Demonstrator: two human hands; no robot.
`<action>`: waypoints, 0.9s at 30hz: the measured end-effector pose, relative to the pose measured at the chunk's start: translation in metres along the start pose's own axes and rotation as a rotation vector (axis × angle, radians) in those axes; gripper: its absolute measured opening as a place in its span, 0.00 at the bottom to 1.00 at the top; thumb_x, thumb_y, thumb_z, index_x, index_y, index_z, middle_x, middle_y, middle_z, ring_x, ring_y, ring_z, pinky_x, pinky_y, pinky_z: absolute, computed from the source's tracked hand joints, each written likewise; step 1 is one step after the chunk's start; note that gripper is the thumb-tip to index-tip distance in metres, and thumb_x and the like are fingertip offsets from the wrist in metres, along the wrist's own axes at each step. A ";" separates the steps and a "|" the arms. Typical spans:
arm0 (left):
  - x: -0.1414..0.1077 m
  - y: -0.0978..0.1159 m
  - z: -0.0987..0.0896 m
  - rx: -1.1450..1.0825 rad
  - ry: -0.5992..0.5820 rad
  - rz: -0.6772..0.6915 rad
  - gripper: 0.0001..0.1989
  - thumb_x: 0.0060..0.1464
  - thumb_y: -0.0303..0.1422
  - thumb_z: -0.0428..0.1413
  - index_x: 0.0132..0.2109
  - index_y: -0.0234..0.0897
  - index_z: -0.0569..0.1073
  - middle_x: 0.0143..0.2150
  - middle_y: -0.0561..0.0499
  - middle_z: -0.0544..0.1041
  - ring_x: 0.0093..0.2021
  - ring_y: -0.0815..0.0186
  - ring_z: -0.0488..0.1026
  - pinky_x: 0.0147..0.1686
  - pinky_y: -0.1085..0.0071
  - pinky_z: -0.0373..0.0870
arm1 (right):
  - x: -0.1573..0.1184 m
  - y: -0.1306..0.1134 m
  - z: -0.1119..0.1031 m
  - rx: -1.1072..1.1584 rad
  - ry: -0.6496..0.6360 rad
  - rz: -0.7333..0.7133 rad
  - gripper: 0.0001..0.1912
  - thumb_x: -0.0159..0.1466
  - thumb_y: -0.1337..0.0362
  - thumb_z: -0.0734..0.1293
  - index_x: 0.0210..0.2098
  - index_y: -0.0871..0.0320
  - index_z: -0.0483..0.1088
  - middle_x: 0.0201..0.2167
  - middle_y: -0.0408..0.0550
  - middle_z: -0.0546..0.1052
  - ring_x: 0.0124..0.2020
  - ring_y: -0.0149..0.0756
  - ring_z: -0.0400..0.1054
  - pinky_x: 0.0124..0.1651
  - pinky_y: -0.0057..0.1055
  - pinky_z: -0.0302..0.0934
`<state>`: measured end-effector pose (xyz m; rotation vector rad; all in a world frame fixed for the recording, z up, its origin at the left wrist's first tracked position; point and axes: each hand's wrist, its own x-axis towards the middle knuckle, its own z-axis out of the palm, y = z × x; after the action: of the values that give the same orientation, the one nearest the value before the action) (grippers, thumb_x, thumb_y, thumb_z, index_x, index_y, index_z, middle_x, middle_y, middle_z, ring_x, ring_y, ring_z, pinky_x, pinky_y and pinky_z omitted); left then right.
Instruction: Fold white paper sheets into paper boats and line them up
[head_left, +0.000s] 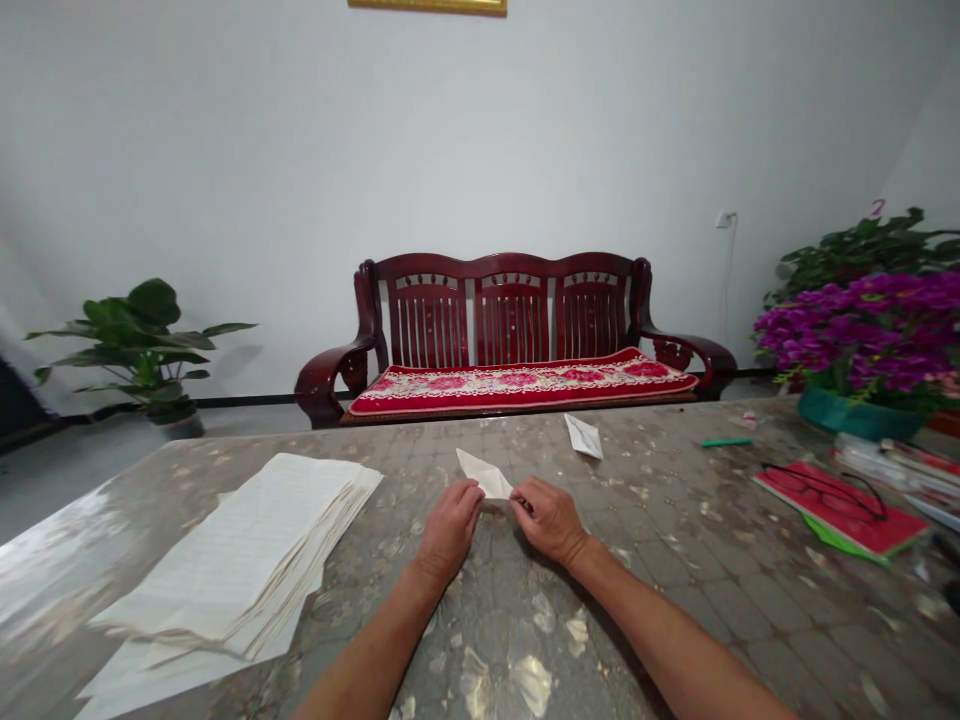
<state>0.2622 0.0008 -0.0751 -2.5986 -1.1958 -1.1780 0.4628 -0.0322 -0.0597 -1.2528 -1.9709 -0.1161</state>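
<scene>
A home living room, shown by the wooden settee (512,310) and potted plant (146,345).

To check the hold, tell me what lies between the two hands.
The head view shows folded white paper there, held by the left hand and right hand.

wooden bench (513,312) before white wall (570,130); above, perhaps a gilt frame (429,5).

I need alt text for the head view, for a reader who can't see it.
A person's left-hand grip and right-hand grip hold a small folded white paper at a patterned tabletop. Another folded paper lies beyond, a paper stack to the left, glasses on a red booklet to the right. A wooden bench stands behind.
</scene>
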 end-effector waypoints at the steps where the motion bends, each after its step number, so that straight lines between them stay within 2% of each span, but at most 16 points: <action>1: 0.000 0.000 -0.001 -0.012 0.030 0.013 0.09 0.63 0.28 0.47 0.46 0.40 0.71 0.49 0.45 0.75 0.50 0.60 0.73 0.50 0.63 0.72 | 0.000 0.001 -0.003 0.000 0.013 0.004 0.08 0.63 0.70 0.62 0.31 0.55 0.71 0.28 0.45 0.75 0.30 0.32 0.68 0.35 0.26 0.57; 4: -0.003 0.001 -0.005 -0.048 0.123 0.014 0.12 0.63 0.29 0.48 0.52 0.41 0.69 0.53 0.45 0.73 0.53 0.60 0.72 0.54 0.63 0.71 | 0.003 0.011 -0.018 0.003 0.104 0.042 0.09 0.64 0.68 0.61 0.31 0.55 0.71 0.28 0.45 0.74 0.30 0.32 0.68 0.35 0.27 0.58; 7: -0.004 0.001 -0.007 -0.086 0.150 -0.019 0.11 0.63 0.31 0.49 0.52 0.41 0.69 0.49 0.45 0.74 0.49 0.62 0.74 0.50 0.65 0.72 | 0.007 0.037 -0.042 -0.030 0.278 0.139 0.09 0.64 0.64 0.60 0.31 0.55 0.71 0.27 0.45 0.74 0.29 0.33 0.67 0.35 0.27 0.58; 9: -0.004 0.003 -0.006 -0.115 0.106 -0.039 0.10 0.63 0.32 0.49 0.49 0.40 0.71 0.45 0.47 0.76 0.44 0.63 0.76 0.45 0.67 0.74 | 0.009 0.062 -0.061 -0.086 0.433 0.265 0.11 0.65 0.60 0.59 0.32 0.55 0.72 0.28 0.46 0.74 0.30 0.35 0.67 0.36 0.29 0.58; 12: 0.000 0.013 0.003 -0.181 -0.017 -0.066 0.09 0.62 0.33 0.49 0.46 0.41 0.73 0.38 0.51 0.77 0.38 0.65 0.76 0.40 0.69 0.73 | 0.004 0.103 -0.085 -0.175 0.579 0.422 0.15 0.64 0.56 0.59 0.33 0.56 0.73 0.30 0.49 0.75 0.31 0.37 0.66 0.37 0.31 0.58; 16: 0.015 0.040 0.025 -0.277 -0.193 -0.108 0.09 0.61 0.32 0.51 0.46 0.42 0.74 0.36 0.52 0.79 0.37 0.65 0.77 0.40 0.70 0.72 | -0.014 0.145 -0.094 -0.265 0.592 0.580 0.17 0.63 0.55 0.57 0.34 0.57 0.74 0.32 0.52 0.76 0.33 0.39 0.66 0.36 0.32 0.56; 20: 0.037 0.069 0.056 -0.337 -0.264 -0.162 0.10 0.58 0.29 0.53 0.44 0.41 0.76 0.36 0.51 0.80 0.37 0.64 0.76 0.39 0.69 0.71 | -0.031 0.163 -0.086 -0.295 0.556 0.665 0.17 0.62 0.56 0.58 0.34 0.57 0.74 0.33 0.52 0.76 0.32 0.39 0.65 0.33 0.31 0.53; 22: 0.049 0.078 0.071 -0.374 -0.247 -0.201 0.09 0.55 0.26 0.53 0.39 0.39 0.77 0.37 0.51 0.80 0.39 0.64 0.76 0.42 0.68 0.71 | -0.033 0.166 -0.083 -0.294 0.565 0.680 0.16 0.62 0.56 0.58 0.34 0.57 0.74 0.32 0.52 0.76 0.31 0.38 0.65 0.33 0.31 0.53; 24: 0.058 0.083 0.082 -0.437 -0.180 -0.311 0.09 0.54 0.24 0.53 0.38 0.38 0.77 0.36 0.51 0.79 0.37 0.65 0.75 0.41 0.68 0.71 | -0.033 0.164 -0.082 -0.263 0.599 0.645 0.16 0.63 0.55 0.58 0.33 0.57 0.73 0.31 0.51 0.75 0.31 0.38 0.65 0.34 0.31 0.55; 27: 0.065 0.085 0.088 -0.465 -0.038 -0.360 0.10 0.54 0.22 0.52 0.40 0.38 0.76 0.36 0.52 0.78 0.35 0.67 0.73 0.41 0.69 0.70 | -0.029 0.155 -0.080 -0.165 0.592 0.486 0.16 0.64 0.54 0.59 0.34 0.57 0.73 0.32 0.50 0.75 0.33 0.38 0.67 0.37 0.31 0.59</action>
<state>0.4006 0.0120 -0.0735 -2.8025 -1.6200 -1.6546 0.6380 -0.0109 -0.0721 -1.5528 -1.1426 -0.3647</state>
